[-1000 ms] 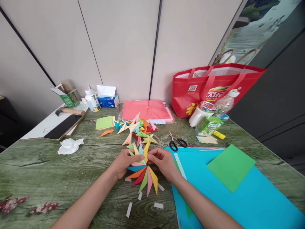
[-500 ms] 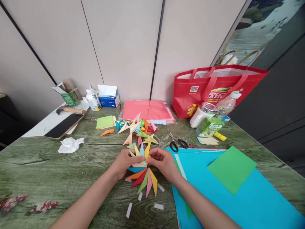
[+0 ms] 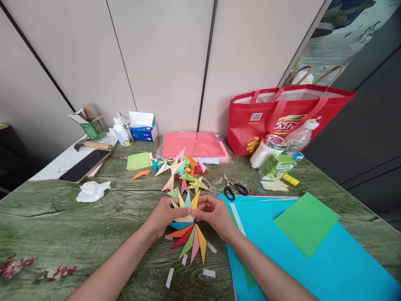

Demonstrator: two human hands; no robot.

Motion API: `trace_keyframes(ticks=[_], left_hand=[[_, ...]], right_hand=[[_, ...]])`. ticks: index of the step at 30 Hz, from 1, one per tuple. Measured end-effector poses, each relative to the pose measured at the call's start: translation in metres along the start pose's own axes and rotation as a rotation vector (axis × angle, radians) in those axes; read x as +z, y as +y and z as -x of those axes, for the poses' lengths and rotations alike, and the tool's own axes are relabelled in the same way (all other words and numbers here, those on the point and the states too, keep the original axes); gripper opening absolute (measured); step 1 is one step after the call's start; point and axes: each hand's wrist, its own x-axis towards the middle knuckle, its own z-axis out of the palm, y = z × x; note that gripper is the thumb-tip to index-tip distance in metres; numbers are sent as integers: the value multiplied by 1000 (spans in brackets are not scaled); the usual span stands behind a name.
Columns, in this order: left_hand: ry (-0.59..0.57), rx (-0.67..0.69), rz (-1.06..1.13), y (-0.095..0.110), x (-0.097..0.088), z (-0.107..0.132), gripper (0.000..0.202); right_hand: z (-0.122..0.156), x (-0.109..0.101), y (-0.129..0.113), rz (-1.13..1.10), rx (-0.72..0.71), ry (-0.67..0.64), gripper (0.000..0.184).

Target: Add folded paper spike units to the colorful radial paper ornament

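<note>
Both hands grip a many-coloured folded paper star (image 3: pixel 189 234) just above the green wood-grain table (image 3: pixel 62 225). My left hand (image 3: pixel 164 215) pinches its left side with curled fingers. On the star's right side my right hand (image 3: pixel 214 214) is closed, fingertips at the yellow spike near the top centre. Orange, red, green, pink and yellow spikes fan out below my hands. A heap of loose folded paper points (image 3: pixel 181 169) lies just beyond my hands.
Black-handled scissors (image 3: pixel 233 188), large blue sheets (image 3: pixel 313 267) and a green sheet (image 3: pixel 305 221) lie on the right. White paper strips (image 3: pixel 188 267) lie near me. A red bag (image 3: pixel 282 115), bottles, a pink paper stack (image 3: pixel 192 145), a tissue box (image 3: pixel 142 129), a phone (image 3: pixel 83 165) and a crumpled tissue (image 3: pixel 92 191) stand behind.
The hands and the star have barely shifted; the right fingertips have slid slightly down the yellow spike. Nothing else on the table has moved.
</note>
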Motion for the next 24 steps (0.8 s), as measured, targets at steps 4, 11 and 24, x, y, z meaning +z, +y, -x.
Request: trace_keyframes(ticks=[4, 11, 24], left_hand=[[-13, -27, -6, 1, 1, 1, 22], [-66, -23, 20, 1, 1, 1, 21], [-44, 14, 12, 1, 7, 5, 25]], right_hand=[[0, -1, -1, 4, 17, -28, 35], [-1, -3, 0, -87, 93, -89, 36], [-4, -4, 5, -3, 29, -92, 36]])
